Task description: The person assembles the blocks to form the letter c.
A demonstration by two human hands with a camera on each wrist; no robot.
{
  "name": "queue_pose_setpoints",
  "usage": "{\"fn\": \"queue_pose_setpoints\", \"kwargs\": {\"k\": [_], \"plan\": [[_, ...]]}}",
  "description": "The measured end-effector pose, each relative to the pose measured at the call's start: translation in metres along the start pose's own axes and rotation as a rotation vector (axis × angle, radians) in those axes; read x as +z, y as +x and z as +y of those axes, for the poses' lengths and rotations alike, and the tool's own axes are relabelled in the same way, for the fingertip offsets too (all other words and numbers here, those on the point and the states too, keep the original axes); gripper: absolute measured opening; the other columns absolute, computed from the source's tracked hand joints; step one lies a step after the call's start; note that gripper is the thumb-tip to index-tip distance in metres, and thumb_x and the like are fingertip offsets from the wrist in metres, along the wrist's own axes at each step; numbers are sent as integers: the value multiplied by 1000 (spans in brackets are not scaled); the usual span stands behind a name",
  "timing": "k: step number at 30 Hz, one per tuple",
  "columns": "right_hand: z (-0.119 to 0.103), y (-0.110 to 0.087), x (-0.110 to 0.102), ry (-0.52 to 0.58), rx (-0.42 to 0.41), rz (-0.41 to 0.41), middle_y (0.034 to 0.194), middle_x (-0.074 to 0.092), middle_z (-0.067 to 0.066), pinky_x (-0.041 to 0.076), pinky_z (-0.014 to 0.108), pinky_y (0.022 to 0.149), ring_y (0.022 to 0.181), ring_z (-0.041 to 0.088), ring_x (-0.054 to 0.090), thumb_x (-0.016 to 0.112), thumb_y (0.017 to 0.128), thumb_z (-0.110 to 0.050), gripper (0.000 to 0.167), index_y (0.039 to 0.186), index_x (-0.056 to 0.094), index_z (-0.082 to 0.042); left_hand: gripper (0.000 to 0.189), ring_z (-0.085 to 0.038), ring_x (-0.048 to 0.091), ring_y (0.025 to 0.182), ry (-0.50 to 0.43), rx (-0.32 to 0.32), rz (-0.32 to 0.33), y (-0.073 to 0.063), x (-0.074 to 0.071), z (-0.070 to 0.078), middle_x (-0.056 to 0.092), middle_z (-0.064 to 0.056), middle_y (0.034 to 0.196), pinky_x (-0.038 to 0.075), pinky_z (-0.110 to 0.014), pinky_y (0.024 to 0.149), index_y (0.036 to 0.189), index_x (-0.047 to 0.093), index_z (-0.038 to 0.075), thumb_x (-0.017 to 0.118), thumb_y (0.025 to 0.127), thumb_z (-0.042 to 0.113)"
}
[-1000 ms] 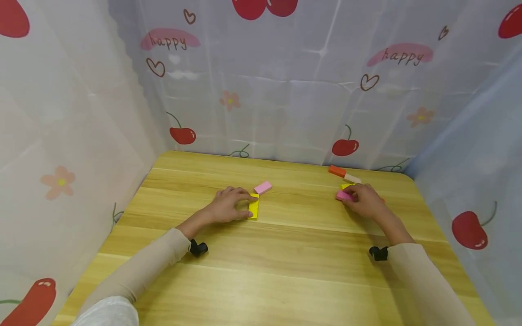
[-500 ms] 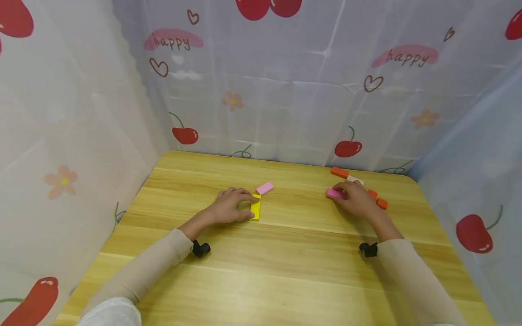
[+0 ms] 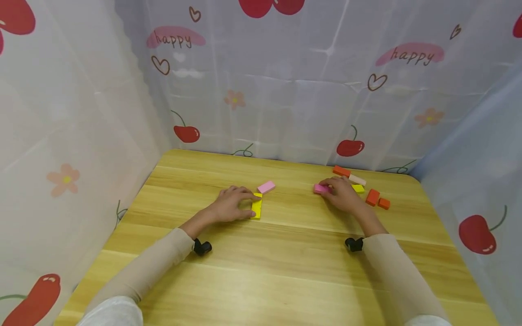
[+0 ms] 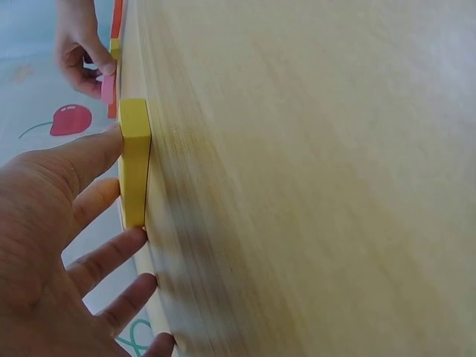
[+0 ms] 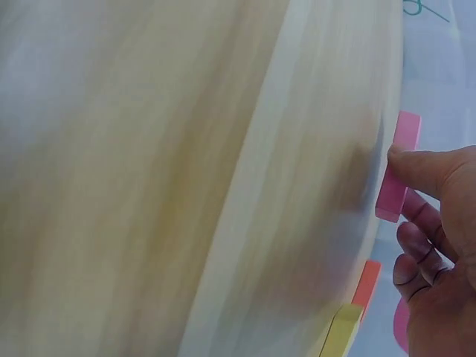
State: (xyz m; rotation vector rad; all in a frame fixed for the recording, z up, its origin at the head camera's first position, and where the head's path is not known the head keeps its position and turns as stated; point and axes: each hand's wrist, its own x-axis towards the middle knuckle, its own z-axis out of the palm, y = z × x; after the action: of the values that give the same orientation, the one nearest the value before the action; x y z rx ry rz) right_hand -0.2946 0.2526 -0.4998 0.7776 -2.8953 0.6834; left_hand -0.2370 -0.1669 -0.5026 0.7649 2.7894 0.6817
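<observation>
On the left of the table, my left hand (image 3: 229, 206) holds a yellow block (image 3: 257, 208) lying flat, its thumb and forefinger at the block's two ends. The left wrist view shows the other fingers spread beyond the yellow block (image 4: 134, 167). Beside its far end lies a light pink block (image 3: 267, 187). My right hand (image 3: 344, 197) pinches a darker pink block (image 3: 320, 188) between thumb and fingers. In the right wrist view this pink block (image 5: 404, 137) seems raised a little above the table, with the remaining fingers curled below it.
Right of my right hand lie a yellow block (image 3: 358, 189), an orange-red block (image 3: 373, 197) and a smaller orange one (image 3: 384, 203). Farther back, a red-orange block (image 3: 341, 171) touches a cream block (image 3: 357, 179). A printed curtain (image 3: 281, 113) hangs behind the wooden table (image 3: 261, 280).
My right hand has carried the darker pink block leftward, away from the other blocks, uncovering the yellow and orange ones. The left hand stays on its yellow block.
</observation>
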Motion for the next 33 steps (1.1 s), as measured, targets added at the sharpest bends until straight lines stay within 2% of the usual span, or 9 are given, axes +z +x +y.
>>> {"fn": "queue_pose_setpoints", "kwargs": {"k": [9,16,23,27,33], "plan": [[-17,16,10,14,17,-2,125,76,24,33,54,110,118,41,64,77,100,-14,32,126,74,3,54,-34,48,145,1,-3,3,0,1,-1,59,-3,157,32,-65,116,148,65,38,77,98,51],[-34,28,16,8,14,-24,126,75,22,35,52,102,114,40,59,76,101,-16,32,127,75,1,53,-33,49,143,0,-1,8,0,0,-2,60,-1,156,32,-65,116,148,66,38,77,98,51],[-46,38,24,4,-8,-26,127,76,22,34,51,104,115,39,60,75,101,-15,32,129,74,2,53,-33,49,143,-7,-4,9,0,1,-2,60,-2,156,32,-65,115,147,66,38,78,97,51],[-51,43,29,15,-3,-29,126,76,21,34,49,100,111,38,58,76,101,-15,32,128,75,1,53,-33,50,143,6,1,10,0,1,-2,60,-1,156,32,-65,115,148,66,39,77,98,52],[-57,51,35,11,-29,-36,125,77,19,35,51,105,115,37,62,76,101,-16,31,128,75,0,52,-32,50,141,-10,1,16,-1,1,-2,61,0,155,31,-65,114,147,66,40,78,97,51]]}}
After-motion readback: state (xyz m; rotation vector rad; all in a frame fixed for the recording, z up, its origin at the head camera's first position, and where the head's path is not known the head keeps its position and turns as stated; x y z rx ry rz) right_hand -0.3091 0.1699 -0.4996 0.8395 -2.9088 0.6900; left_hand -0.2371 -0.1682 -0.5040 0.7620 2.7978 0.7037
